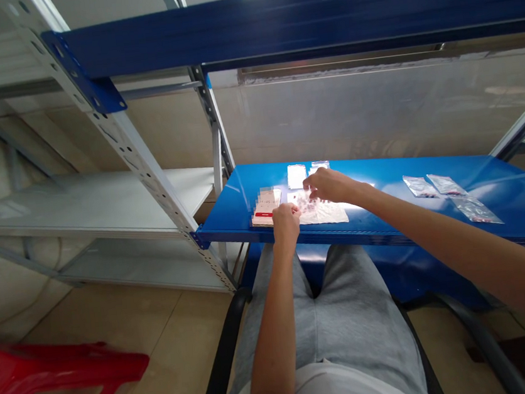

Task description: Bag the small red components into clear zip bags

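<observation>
My left hand is at the front edge of the blue shelf, its thumb and fingertips pinched together. Whatever is in that pinch is too small to make out. My right hand reaches in from the right with bent fingers pointing down over a white cloth. Its fingertips are close together, and anything between them is hidden. Small dark and reddish bits lie scattered on the cloth. Left of my left hand is a flat, pale object with a red band, partly blurred out.
White packets and a small clear bag lie behind the cloth. Several clear zip bags rest further right on the blue shelf. A blue crossbeam spans above. A red plastic stool stands at lower left.
</observation>
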{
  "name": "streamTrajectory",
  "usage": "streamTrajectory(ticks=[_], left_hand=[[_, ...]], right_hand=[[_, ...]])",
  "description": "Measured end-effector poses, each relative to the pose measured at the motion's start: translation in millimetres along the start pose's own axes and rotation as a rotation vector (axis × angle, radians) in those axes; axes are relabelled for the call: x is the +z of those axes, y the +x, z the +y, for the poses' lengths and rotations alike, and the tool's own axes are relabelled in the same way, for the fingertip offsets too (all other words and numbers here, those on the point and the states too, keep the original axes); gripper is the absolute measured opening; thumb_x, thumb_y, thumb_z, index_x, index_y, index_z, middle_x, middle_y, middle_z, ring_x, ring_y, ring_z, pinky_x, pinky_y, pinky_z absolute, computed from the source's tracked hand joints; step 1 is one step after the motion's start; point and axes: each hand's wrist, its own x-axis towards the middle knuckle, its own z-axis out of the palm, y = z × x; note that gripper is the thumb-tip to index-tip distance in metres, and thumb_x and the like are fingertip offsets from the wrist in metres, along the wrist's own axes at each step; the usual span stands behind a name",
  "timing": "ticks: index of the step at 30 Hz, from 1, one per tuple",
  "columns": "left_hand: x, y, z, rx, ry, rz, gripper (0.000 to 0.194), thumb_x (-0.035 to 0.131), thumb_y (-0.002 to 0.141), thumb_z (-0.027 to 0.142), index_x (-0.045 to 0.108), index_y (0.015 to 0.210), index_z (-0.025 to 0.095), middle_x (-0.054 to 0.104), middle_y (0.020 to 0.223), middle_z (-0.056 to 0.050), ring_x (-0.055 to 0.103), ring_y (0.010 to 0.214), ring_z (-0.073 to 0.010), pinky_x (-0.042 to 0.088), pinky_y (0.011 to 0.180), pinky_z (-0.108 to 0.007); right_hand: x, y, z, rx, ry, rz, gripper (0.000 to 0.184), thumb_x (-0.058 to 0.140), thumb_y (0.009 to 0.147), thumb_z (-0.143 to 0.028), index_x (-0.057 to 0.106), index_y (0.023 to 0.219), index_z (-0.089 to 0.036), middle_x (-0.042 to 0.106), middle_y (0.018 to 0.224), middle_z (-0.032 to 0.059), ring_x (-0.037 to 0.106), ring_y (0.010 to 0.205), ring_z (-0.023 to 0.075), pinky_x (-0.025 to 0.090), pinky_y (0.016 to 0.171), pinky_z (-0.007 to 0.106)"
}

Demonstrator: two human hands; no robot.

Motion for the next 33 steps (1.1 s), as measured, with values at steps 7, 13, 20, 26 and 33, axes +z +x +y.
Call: streamTrajectory(ticks=[7, 13, 20, 26, 33], left_hand=[[-0.9, -1.5, 1.3, -0.009, -0.01, 0.005, 0.018, 0.061, 0.09, 0.012, 0.079, 0.088, 0.015, 0.077, 0.089, -0.012, 0.071, 0.088, -0.0218, 0.052, 0.077, -0.028], [-1.9, -2.8, 2.7, -0.028, -0.023, 0.013, 0.017, 0.062, 0.09, 0.011, 0.079, 0.089, 0.014, 0.076, 0.088, -0.011, 0.07, 0.087, -0.0208, 0.051, 0.076, -0.027], [-0.5, -3.1, 2.8, -0.042, 0.002, 0.025, 0.017, 0.062, 0.091, 0.013, 0.079, 0.091, 0.015, 0.076, 0.089, -0.012, 0.069, 0.087, -0.021, 0.052, 0.077, -0.028], [-0.6, -3.3, 2.5, -0.04, 0.007, 0.015, 0.016, 0.062, 0.092, 0.016, 0.078, 0.092, 0.015, 0.075, 0.089, -0.011, 0.07, 0.085, -0.0211, 0.052, 0.074, -0.028], [-1.0, -3.4, 2.7, -0.039, 0.008, 0.02, 0.014, 0.064, 0.091, 0.015, 0.079, 0.092, 0.015, 0.076, 0.091, -0.012, 0.07, 0.086, -0.0209, 0.052, 0.076, -0.028]], right_hand=[[-5.4, -4.0, 0.4, 0.1, 0.179, -0.009, 0.024, 0.08, 0.086, -0.027, 0.078, 0.107, -0.016, 0.079, 0.094, 0.0111, 0.068, 0.059, 0.0164, 0.044, 0.057, 0.026], [-0.7, -22.7, 0.0, 0.21, 0.411, 0.089, 0.021, 0.079, 0.085, -0.024, 0.075, 0.104, -0.014, 0.079, 0.086, 0.0091, 0.068, 0.058, 0.0154, 0.046, 0.055, 0.025], [14.4, -40.0, 5.0, 0.148, 0.445, 0.314, 0.011, 0.066, 0.09, -0.025, 0.075, 0.088, -0.018, 0.077, 0.073, 0.0034, 0.071, 0.064, 0.0173, 0.047, 0.065, 0.026], [14.3, -37.2, 8.0, 0.162, 0.477, 0.302, 0.012, 0.069, 0.086, -0.025, 0.075, 0.078, -0.018, 0.076, 0.069, 0.0027, 0.071, 0.062, 0.0181, 0.049, 0.065, 0.027], [2.5, -31.7, 7.4, 0.099, 0.336, 0.186, 0.016, 0.068, 0.088, -0.017, 0.075, 0.074, -0.017, 0.077, 0.071, 0.0041, 0.072, 0.066, 0.0176, 0.045, 0.062, 0.025]])
